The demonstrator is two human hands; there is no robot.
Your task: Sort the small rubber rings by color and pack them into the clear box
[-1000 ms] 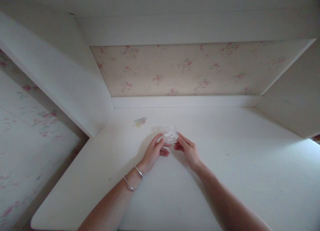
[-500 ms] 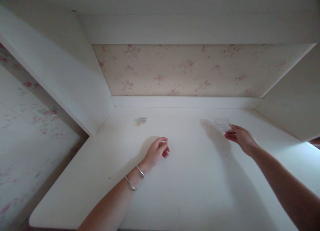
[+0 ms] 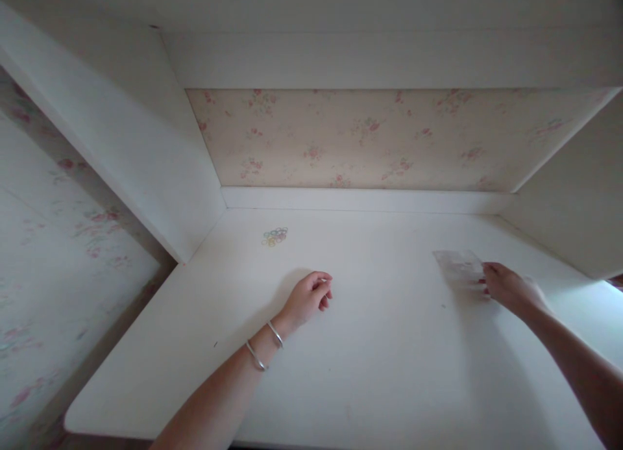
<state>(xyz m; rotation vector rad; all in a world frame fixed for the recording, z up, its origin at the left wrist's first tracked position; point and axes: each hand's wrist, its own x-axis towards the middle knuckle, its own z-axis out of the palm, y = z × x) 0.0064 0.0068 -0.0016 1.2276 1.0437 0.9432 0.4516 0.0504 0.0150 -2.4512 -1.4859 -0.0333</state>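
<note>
In the head view, your right hand (image 3: 511, 289) has dropped from its raised spot near the back of the desk (image 3: 370, 346) to a place lower and further right, and the clear box (image 3: 460, 268) has come down with it. Half a second ago the box was lifted above the surface; now it sits low on the desk's right side, seemingly resting on it, with your fingertips at its right end. Your fingers curl loosely about that end; whether they still grip it or only touch it, you cannot tell from here.

The box's long axis runs roughly left to right, slightly angled, its far end pointing left toward the middle of the desk.

Your left hand (image 3: 307, 299) has barely moved: it rests on the desk near the centre, fingers curled in, holding nothing, two bangles (image 3: 265, 345) on the wrist. The small pile of coloured rings (image 3: 275, 236) lies unchanged at the back left, well apart from both hands.
</note>
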